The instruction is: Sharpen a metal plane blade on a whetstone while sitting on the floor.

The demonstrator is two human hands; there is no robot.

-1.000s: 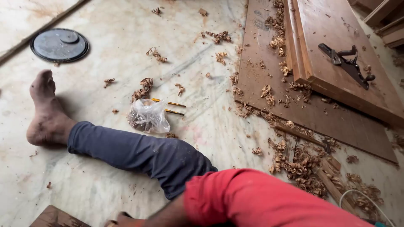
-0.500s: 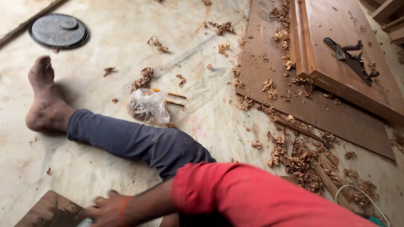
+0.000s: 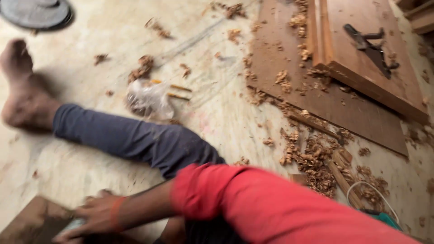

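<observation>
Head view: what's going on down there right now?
A person in a red sleeve sits on the floor with one leg stretched out. One hand reaches across to a brown wooden board at the lower left and rests on it, over something pale; blur hides which hand it is and its grip. Wood shavings litter the floor beside a large wooden panel with a dark tool lying on it.

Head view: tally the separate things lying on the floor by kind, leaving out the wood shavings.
Wooden boards: 3
Black hand tool: 1
Clear plastic bag: 1
Orange sticks: 2
Round grey lid: 1
White cable: 1
Total: 9
Loose wood strips among the shavings are too blurred to count.
</observation>
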